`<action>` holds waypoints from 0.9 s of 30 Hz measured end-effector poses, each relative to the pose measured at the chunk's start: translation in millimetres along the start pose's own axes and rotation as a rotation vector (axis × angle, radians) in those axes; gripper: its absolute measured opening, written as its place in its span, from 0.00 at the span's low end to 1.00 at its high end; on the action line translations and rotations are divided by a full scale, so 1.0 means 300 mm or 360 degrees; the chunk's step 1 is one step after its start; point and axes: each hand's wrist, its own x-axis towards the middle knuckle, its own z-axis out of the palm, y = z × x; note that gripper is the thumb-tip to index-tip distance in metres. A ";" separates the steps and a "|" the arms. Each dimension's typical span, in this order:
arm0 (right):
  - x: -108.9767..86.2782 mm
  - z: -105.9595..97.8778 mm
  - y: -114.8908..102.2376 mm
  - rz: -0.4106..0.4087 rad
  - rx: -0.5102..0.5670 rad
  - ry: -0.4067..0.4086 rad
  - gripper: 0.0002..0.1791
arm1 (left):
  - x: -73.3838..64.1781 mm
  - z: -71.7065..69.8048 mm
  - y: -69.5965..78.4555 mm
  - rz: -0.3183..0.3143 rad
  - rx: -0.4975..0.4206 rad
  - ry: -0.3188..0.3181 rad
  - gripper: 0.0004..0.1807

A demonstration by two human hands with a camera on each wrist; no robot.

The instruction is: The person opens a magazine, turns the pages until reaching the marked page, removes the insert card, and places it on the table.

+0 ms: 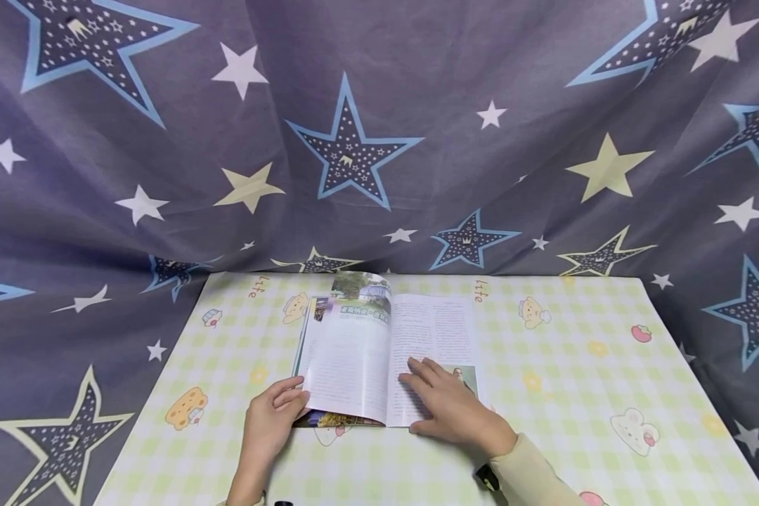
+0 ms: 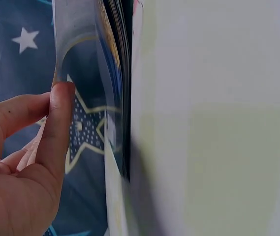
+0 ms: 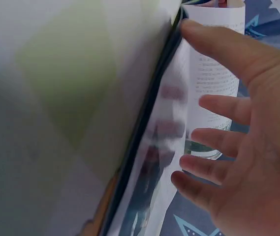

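An open magazine (image 1: pixel 348 358) lies on the table, with printed text and a picture across the top of its left page. My left hand (image 1: pixel 270 416) is at the lower left edge, pinching the left page between thumb and fingers. In the left wrist view that page (image 2: pixel 76 29) stands raised from the stack beneath. Over the lower part of the right page (image 1: pixel 433 323) spreads my right hand (image 1: pixel 455 409), its fingers extended. Seen from the right wrist, the thumb (image 3: pixel 218 42) lies by the magazine's lower edge; whether the other fingertips touch the paper I cannot tell.
A pale green checked tablecloth (image 1: pixel 582 393) with cartoon prints covers the table. Dark star-patterned fabric (image 1: pixel 449 169) hangs behind and at both sides. A small black object (image 1: pixel 283 503) shows at the bottom edge, between the forearms.
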 end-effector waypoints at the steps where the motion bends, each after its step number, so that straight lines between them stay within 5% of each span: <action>1: 0.001 0.002 0.000 0.0004 -0.0021 -0.0043 0.46 | 0.000 -0.008 -0.003 -0.0006 0.0002 0.0011 0.18; 12: -0.003 -0.002 0.013 -0.0027 -0.0033 -0.0131 0.40 | -0.001 -0.050 -0.007 -0.0014 0.0156 0.0195 0.19; 20: -0.038 -0.038 0.027 -0.0080 -0.0116 0.0014 0.23 | 0.009 -0.043 0.005 0.0034 0.0086 0.0222 0.19; 27: -0.103 -0.070 0.064 0.0049 -0.0156 0.0155 0.15 | 0.014 -0.031 0.010 0.0004 0.0114 0.0215 0.18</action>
